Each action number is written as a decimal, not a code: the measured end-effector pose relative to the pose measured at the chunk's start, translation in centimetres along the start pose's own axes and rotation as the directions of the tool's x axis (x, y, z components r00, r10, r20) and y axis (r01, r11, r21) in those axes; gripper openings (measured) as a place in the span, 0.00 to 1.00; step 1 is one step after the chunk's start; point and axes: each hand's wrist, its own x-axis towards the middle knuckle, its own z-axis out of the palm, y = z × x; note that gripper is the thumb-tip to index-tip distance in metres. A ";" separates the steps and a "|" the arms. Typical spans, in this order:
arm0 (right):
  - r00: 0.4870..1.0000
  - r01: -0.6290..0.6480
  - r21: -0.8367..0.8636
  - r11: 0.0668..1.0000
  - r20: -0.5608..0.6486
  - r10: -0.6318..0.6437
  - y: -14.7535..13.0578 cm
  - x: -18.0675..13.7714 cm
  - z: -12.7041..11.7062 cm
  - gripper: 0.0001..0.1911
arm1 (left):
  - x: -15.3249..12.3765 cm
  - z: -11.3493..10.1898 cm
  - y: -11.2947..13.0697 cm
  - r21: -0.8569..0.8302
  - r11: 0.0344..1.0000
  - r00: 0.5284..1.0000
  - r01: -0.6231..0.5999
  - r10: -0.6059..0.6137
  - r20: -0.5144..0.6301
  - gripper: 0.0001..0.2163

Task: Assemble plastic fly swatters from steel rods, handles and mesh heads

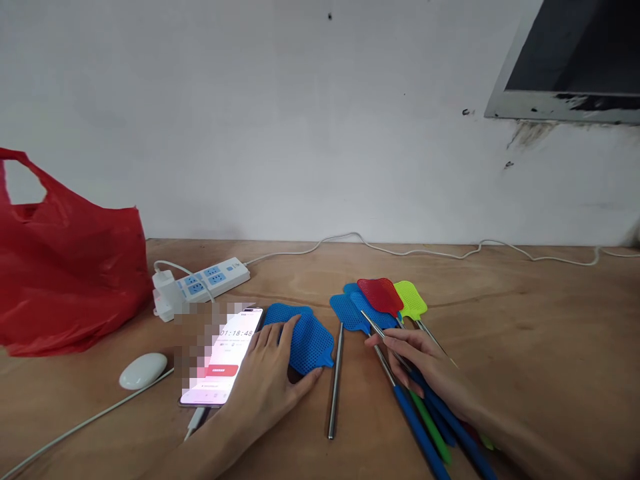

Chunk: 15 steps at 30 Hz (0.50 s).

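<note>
My left hand [270,367] lies with fingers stretched over blue fly swatter heads [310,340], its thumb at their near edge. My right hand [417,360] pinches a silver fly swatter rod [376,325], whose bare tip points up and left. A blue handle [463,430] runs below that hand, apparently on the same rod. Between the hands, a loose silver metal tube [336,383] rests on the table. Under and beyond my right hand are fly swatters with blue [347,312], red [381,295] and yellow-green [411,300] heads. Their handles are partly hidden by my hand and forearm.
A lit phone [230,353] lies beside my left hand, with a cable plugged in. Farther left are a white mouse [143,371], a white power strip [215,277] with a charger, and a red plastic bag [70,267]. A white cord [410,252] runs along the wall.
</note>
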 end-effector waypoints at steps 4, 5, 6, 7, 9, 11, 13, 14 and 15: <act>0.999 0.005 0.012 1.000 0.045 -0.005 0.1 -0.1 -0.2 0.24 | 0.3 -1.0 0.4 -0.143 0.988 0.998 0.056 -0.054 0.020 0.30; 0.997 0.001 0.017 1.000 0.076 -0.003 0.1 -0.1 -0.3 0.23 | 0.3 -1.2 0.5 -0.185 0.980 0.997 0.074 -0.070 0.028 0.30; 0.994 -0.007 0.023 1.000 0.113 0.005 0.1 -0.2 -0.4 0.22 | 0.3 -1.4 0.7 -0.223 0.970 0.996 0.093 -0.087 0.037 0.30; 0.988 -0.021 0.026 0.999 0.155 0.017 0.0 -0.2 -0.4 0.21 | 0.3 -1.5 0.8 -0.258 0.960 0.994 0.108 -0.099 0.047 0.30; 0.968 -0.053 0.007 0.999 0.244 0.050 -0.2 -0.4 -0.5 0.21 | 0.2 -1.7 1.0 -0.307 0.942 0.991 0.133 -0.118 0.067 0.29; 0.945 -0.066 -0.033 0.997 0.319 0.073 -0.4 -0.5 -0.5 0.22 | 0.2 -1.8 1.2 -0.329 0.933 0.988 0.147 -0.125 0.086 0.29; 0.925 -0.069 -0.070 0.995 0.368 0.091 -0.5 -0.6 -0.5 0.23 | 0.1 -1.9 1.3 -0.335 0.930 0.987 0.151 -0.124 0.100 0.29; 0.919 -0.070 -0.080 0.994 0.381 0.096 -0.5 -0.6 -0.5 0.23 | 0.1 -2.0 1.4 -0.337 0.929 0.987 0.153 -0.125 0.103 0.29; 0.916 -0.070 -0.086 0.994 0.389 0.099 -0.4 -0.6 -0.6 0.23 | 0.1 -2.0 1.5 -0.340 0.928 0.987 0.153 -0.125 0.104 0.29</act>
